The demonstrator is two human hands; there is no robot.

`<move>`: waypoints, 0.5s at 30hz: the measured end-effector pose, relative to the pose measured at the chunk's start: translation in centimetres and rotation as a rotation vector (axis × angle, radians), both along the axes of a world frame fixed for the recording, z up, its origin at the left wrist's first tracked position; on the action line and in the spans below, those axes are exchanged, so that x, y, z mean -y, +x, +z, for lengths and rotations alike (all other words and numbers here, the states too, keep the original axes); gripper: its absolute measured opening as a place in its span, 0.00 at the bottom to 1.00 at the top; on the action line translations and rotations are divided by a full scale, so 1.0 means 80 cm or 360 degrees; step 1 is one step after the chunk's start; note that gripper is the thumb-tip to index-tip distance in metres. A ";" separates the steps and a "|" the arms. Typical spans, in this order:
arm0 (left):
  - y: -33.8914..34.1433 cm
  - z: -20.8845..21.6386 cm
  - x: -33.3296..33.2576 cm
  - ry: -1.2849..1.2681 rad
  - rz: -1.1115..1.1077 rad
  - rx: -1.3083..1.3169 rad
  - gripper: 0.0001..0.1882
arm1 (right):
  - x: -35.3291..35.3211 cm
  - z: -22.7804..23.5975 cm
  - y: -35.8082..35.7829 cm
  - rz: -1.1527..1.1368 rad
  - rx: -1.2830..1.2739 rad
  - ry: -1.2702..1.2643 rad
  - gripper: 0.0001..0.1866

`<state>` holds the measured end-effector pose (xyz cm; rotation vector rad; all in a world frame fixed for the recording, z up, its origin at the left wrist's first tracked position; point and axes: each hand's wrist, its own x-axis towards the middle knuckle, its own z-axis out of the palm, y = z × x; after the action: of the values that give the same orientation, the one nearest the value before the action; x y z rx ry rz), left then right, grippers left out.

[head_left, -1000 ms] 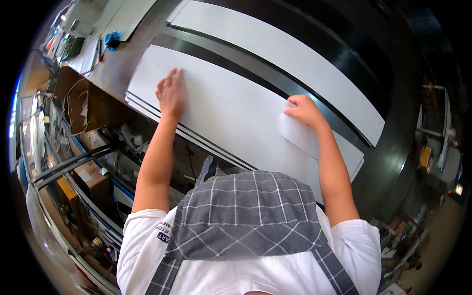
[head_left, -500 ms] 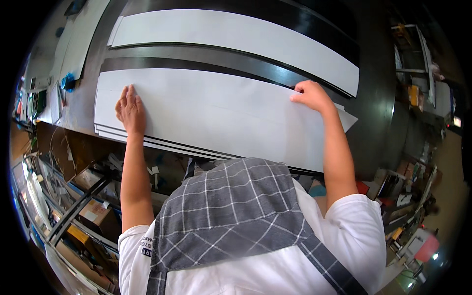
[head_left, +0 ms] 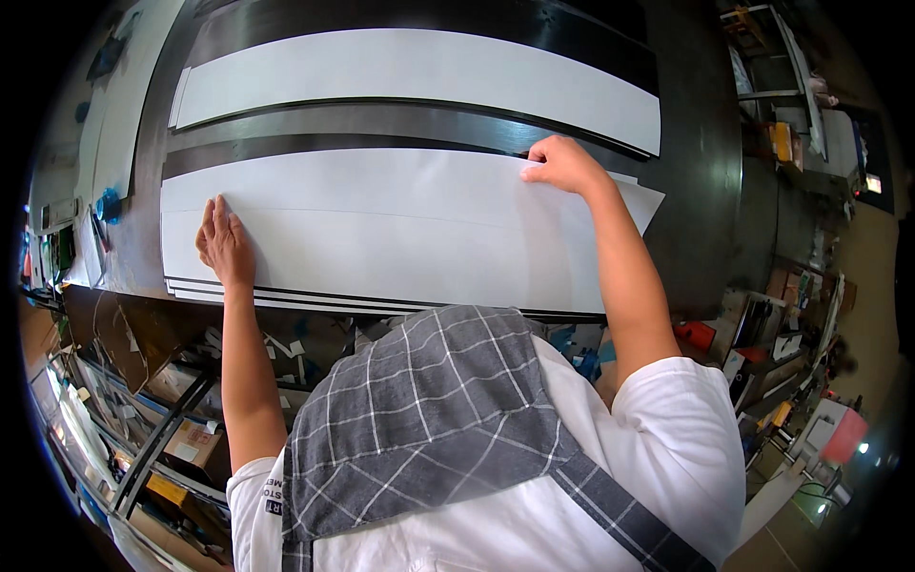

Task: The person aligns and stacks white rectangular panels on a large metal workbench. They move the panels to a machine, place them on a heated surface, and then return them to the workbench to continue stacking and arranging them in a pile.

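A long white sheet [head_left: 381, 238] lies on top of a stack of similar sheets with dark layers between them. A thin line runs lengthwise across it. Toward its left end, my left hand [head_left: 225, 244] rests flat on the surface, fingers stretched out. At the far edge, right of the middle, my right hand [head_left: 570, 169] is closed, thumb on top of the white sheet and fingers curled at its border. The fingertips there are partly hidden. Beyond the right forearm, a pointed white corner [head_left: 644, 204] sticks out from the stack.
Farther back on the dark worktable [head_left: 701, 162] lies a second stack of long white sheets [head_left: 410, 71]. A blue object [head_left: 108, 206] sits at the left. Below the table's left side stand shelves with a cardboard box [head_left: 195, 443]. Machinery [head_left: 827, 434] stands at the lower right.
The whole view has shifted, so the stacks appear farther left. The thin line on the sheet shows more clearly. Both hands keep nearly the same places on the sheet.
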<state>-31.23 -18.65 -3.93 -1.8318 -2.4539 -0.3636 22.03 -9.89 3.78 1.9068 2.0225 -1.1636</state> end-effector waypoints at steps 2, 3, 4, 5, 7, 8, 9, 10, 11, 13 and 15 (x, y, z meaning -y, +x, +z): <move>-0.002 -0.001 0.001 0.0009 -0.0014 0.0000 0.23 | 0.001 0.002 -0.003 -0.0021 0.0020 0.0002 0.13; -0.002 -0.002 0.000 0.0013 -0.0024 -0.0001 0.23 | 0.002 0.002 -0.003 -0.0016 0.0039 0.0011 0.13; -0.003 -0.002 -0.001 0.0017 -0.0035 0.0000 0.23 | 0.003 0.002 -0.003 -0.0014 0.0059 0.0020 0.13; -0.004 -0.001 -0.002 0.0015 -0.0033 -0.0009 0.23 | 0.005 0.002 -0.003 -0.0014 0.0080 0.0029 0.13; 0.000 -0.004 -0.006 0.0012 -0.0050 0.0000 0.23 | 0.021 0.001 -0.009 -0.0018 0.0234 0.0359 0.13; -0.009 -0.009 -0.006 0.0058 -0.0108 -0.0051 0.23 | 0.031 0.002 -0.015 -0.0024 0.0326 0.0522 0.14; -0.015 -0.012 -0.005 0.0092 -0.0164 -0.0050 0.23 | 0.033 0.020 -0.026 -0.0022 0.0526 0.0428 0.23; -0.020 -0.017 -0.003 0.0131 -0.0221 -0.0040 0.23 | 0.048 0.019 -0.031 -0.0046 0.0594 0.0698 0.29; -0.030 -0.023 -0.002 0.0152 -0.0235 -0.0060 0.23 | 0.065 0.012 -0.034 -0.0062 0.0654 0.0969 0.35; -0.026 -0.024 0.000 0.0130 -0.0184 -0.0090 0.23 | 0.104 -0.027 -0.036 0.0095 0.0593 0.1070 0.45; -0.013 -0.012 0.002 0.0074 -0.0091 -0.0110 0.22 | 0.141 -0.046 -0.029 -0.0036 0.0345 0.1033 0.45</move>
<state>-32.29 -18.78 -4.89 -1.8665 -2.3323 -0.3509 19.73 -21.17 0.11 2.1889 2.4397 -0.2750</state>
